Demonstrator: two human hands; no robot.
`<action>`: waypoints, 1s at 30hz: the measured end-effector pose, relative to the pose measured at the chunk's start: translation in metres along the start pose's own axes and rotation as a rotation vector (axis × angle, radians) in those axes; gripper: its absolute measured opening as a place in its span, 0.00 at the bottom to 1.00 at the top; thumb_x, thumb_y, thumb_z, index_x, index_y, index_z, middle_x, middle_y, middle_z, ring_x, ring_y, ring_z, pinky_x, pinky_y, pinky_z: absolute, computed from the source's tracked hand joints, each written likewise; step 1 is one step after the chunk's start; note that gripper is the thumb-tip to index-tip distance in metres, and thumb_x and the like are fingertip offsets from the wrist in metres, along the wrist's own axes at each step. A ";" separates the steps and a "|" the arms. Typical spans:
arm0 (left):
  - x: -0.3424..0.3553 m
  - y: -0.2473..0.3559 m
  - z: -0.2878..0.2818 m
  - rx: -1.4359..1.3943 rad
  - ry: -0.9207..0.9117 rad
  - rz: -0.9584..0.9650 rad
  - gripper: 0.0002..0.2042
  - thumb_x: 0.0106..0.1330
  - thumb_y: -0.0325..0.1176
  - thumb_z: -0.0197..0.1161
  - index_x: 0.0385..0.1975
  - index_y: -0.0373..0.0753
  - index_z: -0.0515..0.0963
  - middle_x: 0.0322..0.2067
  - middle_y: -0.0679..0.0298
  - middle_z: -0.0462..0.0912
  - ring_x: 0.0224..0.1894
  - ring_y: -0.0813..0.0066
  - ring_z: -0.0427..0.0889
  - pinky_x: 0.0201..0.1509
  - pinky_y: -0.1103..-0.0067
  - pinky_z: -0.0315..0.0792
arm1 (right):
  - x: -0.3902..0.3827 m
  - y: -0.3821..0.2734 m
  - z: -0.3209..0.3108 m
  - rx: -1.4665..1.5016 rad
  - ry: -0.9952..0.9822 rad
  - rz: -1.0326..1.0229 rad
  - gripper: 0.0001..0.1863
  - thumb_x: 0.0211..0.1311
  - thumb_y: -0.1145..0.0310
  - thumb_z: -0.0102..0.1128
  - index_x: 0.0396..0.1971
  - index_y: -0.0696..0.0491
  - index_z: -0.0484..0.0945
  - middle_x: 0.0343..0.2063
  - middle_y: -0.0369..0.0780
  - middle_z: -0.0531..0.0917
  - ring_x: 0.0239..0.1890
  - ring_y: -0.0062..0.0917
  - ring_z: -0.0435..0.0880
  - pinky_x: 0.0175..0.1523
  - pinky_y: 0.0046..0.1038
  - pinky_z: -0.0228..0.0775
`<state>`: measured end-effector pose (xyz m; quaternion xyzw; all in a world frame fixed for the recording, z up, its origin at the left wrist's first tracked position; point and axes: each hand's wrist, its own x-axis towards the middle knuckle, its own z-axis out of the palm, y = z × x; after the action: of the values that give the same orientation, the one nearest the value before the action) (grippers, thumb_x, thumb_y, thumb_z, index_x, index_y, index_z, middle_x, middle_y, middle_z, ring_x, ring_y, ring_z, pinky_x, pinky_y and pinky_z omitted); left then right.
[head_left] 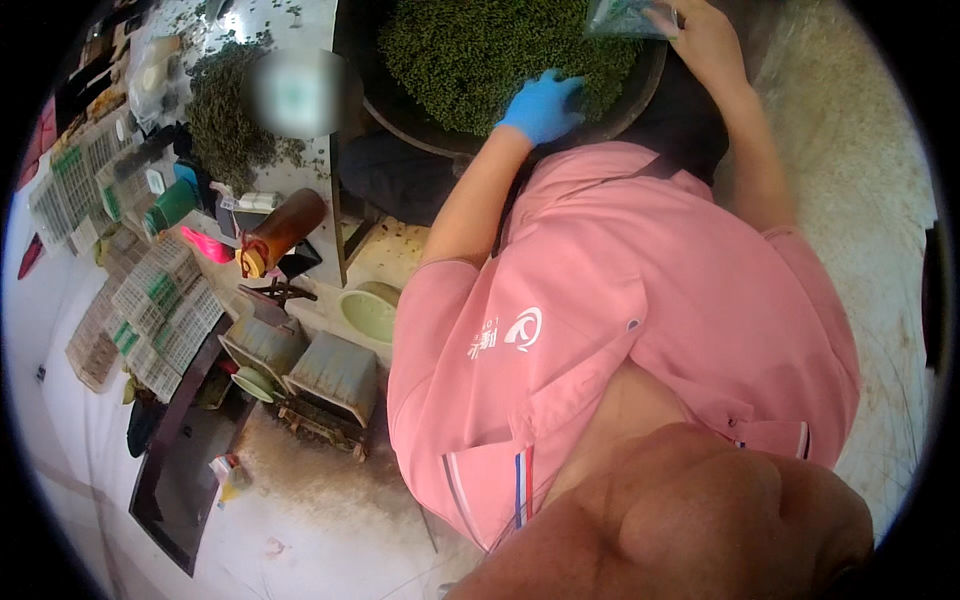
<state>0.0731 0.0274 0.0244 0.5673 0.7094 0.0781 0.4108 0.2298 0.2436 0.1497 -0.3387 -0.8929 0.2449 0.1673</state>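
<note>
A wide, round dark pan (640, 112) sits before my lap, heaped with small green pieces (470, 60) that look like rolled leaves or buds. My left hand (543, 108), in a blue glove, lies on the near side of the heap with its fingers apart and nothing visibly gripped. At the pan's far right edge, my bare right hand (708, 42) pinches a clear plastic bag (625, 18). The bag hangs over the heap; its far part runs out of view, and what it contains cannot be made out.
On the white bench (305, 20) at left lie a grey-green leafy pile (225, 115), a brown bottle (290, 225) with a yellow end, and a green cup (172, 205). Nearer are white plastic crates (165, 295), a pale green basin (370, 315) and grey bins (335, 375).
</note>
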 end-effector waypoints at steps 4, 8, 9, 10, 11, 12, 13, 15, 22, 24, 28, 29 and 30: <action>-0.018 -0.018 -0.025 -0.165 0.286 -0.152 0.41 0.52 0.56 0.73 0.63 0.42 0.68 0.59 0.37 0.67 0.58 0.41 0.73 0.60 0.62 0.73 | -0.002 0.016 0.012 0.030 0.014 -0.037 0.08 0.56 0.68 0.64 0.33 0.57 0.81 0.29 0.48 0.81 0.35 0.45 0.81 0.41 0.40 0.73; 0.001 0.009 -0.002 -0.007 0.163 -0.253 0.56 0.39 0.66 0.76 0.71 0.51 0.59 0.62 0.35 0.62 0.61 0.26 0.64 0.59 0.51 0.71 | -0.006 0.015 0.019 0.057 0.007 -0.032 0.08 0.57 0.69 0.63 0.34 0.57 0.81 0.30 0.49 0.81 0.36 0.46 0.81 0.42 0.40 0.73; 0.006 0.013 0.005 0.011 0.196 -0.215 0.52 0.40 0.63 0.76 0.70 0.57 0.61 0.63 0.36 0.61 0.60 0.27 0.65 0.58 0.51 0.72 | -0.007 0.018 0.024 0.061 0.011 -0.047 0.08 0.57 0.69 0.63 0.34 0.57 0.81 0.30 0.49 0.81 0.36 0.46 0.81 0.43 0.40 0.73; 0.009 0.020 0.006 0.030 0.223 -0.146 0.48 0.43 0.60 0.76 0.69 0.58 0.63 0.63 0.36 0.61 0.59 0.27 0.65 0.57 0.51 0.73 | -0.007 0.019 0.025 0.053 0.018 -0.056 0.08 0.57 0.70 0.63 0.34 0.57 0.81 0.31 0.49 0.81 0.36 0.46 0.81 0.43 0.40 0.73; 0.010 0.025 0.006 0.048 0.250 -0.079 0.45 0.45 0.56 0.76 0.67 0.58 0.65 0.63 0.37 0.61 0.58 0.27 0.66 0.56 0.51 0.74 | -0.008 0.020 0.024 0.046 0.023 -0.066 0.08 0.57 0.70 0.63 0.35 0.57 0.81 0.31 0.49 0.81 0.37 0.46 0.81 0.43 0.40 0.74; 0.011 0.024 0.008 0.076 0.241 -0.051 0.41 0.46 0.53 0.75 0.65 0.58 0.68 0.62 0.38 0.63 0.57 0.29 0.68 0.55 0.53 0.74 | -0.010 0.018 0.023 0.047 0.021 -0.074 0.08 0.57 0.70 0.63 0.35 0.56 0.81 0.31 0.48 0.81 0.37 0.45 0.81 0.43 0.40 0.74; 0.010 0.019 0.012 0.107 0.233 -0.030 0.37 0.48 0.51 0.75 0.62 0.57 0.71 0.61 0.38 0.65 0.56 0.31 0.70 0.55 0.54 0.75 | -0.010 0.015 0.022 0.055 0.018 -0.088 0.09 0.57 0.69 0.63 0.36 0.56 0.81 0.31 0.48 0.81 0.37 0.45 0.81 0.43 0.40 0.74; 0.007 0.007 0.018 0.071 0.199 0.002 0.30 0.49 0.45 0.74 0.57 0.54 0.76 0.58 0.40 0.69 0.52 0.37 0.74 0.54 0.58 0.76 | -0.011 0.011 0.023 0.087 -0.025 -0.118 0.09 0.57 0.69 0.63 0.36 0.56 0.81 0.32 0.47 0.80 0.38 0.45 0.81 0.43 0.40 0.74; -0.047 -0.012 -0.058 -0.939 0.148 -0.231 0.14 0.57 0.24 0.69 0.44 0.34 0.82 0.40 0.61 0.86 0.40 0.75 0.84 0.45 0.79 0.78 | -0.019 0.001 0.049 0.089 -0.259 -0.289 0.09 0.57 0.64 0.64 0.28 0.54 0.78 0.31 0.43 0.78 0.37 0.40 0.81 0.42 0.38 0.75; -0.068 -0.004 -0.082 -1.181 0.273 -0.182 0.14 0.57 0.20 0.68 0.44 0.33 0.82 0.41 0.63 0.86 0.40 0.78 0.84 0.47 0.81 0.77 | -0.020 -0.010 0.064 0.032 -0.282 -0.423 0.11 0.57 0.61 0.64 0.25 0.52 0.76 0.29 0.41 0.76 0.36 0.37 0.80 0.42 0.36 0.74; -0.087 -0.004 -0.098 -1.471 0.454 0.069 0.19 0.56 0.16 0.66 0.50 0.33 0.80 0.46 0.61 0.84 0.45 0.77 0.83 0.50 0.80 0.77 | -0.011 -0.027 0.121 -0.005 -0.248 -0.563 0.09 0.53 0.64 0.63 0.20 0.51 0.77 0.28 0.41 0.76 0.37 0.36 0.79 0.42 0.37 0.73; -0.085 0.004 -0.102 -1.435 0.504 0.071 0.21 0.56 0.16 0.67 0.52 0.33 0.79 0.47 0.61 0.84 0.46 0.77 0.82 0.51 0.79 0.77 | -0.011 -0.029 0.134 0.001 -0.220 -0.569 0.09 0.52 0.64 0.63 0.19 0.51 0.77 0.28 0.41 0.76 0.37 0.36 0.79 0.42 0.37 0.73; -0.079 0.015 -0.106 -1.398 0.549 0.075 0.23 0.56 0.16 0.67 0.54 0.33 0.78 0.48 0.61 0.84 0.47 0.77 0.82 0.52 0.79 0.77 | -0.011 -0.029 0.143 0.005 -0.190 -0.570 0.09 0.52 0.64 0.63 0.19 0.51 0.77 0.28 0.41 0.76 0.37 0.36 0.79 0.42 0.37 0.73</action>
<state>0.0142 0.0011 0.1411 0.1582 0.5517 0.6629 0.4807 0.1564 0.1709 0.0464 -0.0494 -0.9630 0.2210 0.1459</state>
